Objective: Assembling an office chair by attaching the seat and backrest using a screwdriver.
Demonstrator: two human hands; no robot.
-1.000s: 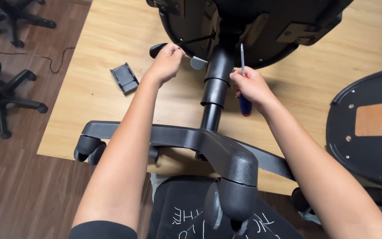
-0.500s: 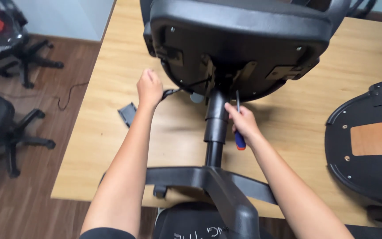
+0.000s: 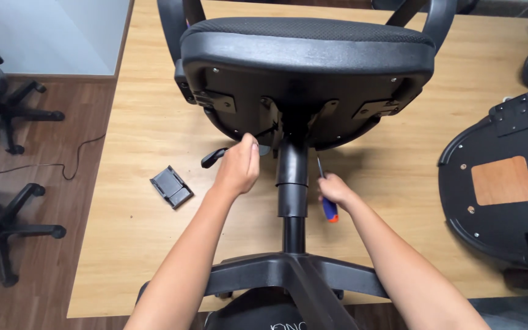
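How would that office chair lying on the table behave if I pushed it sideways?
The office chair would probably pivot or roll instead of sliding, since it lies on its side on the wooden table. It looks bulky and likely heavy. Its wheeled base overhangs the near edge, so it might tip off.

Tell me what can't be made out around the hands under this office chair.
- Screwdriver tip, head view: lost in shadow under the seat.
- Right hand fingers: curled around the handle, grip hidden.
- Lever inner end: covered by the left hand.
- Chair base: cut off by the bottom edge.
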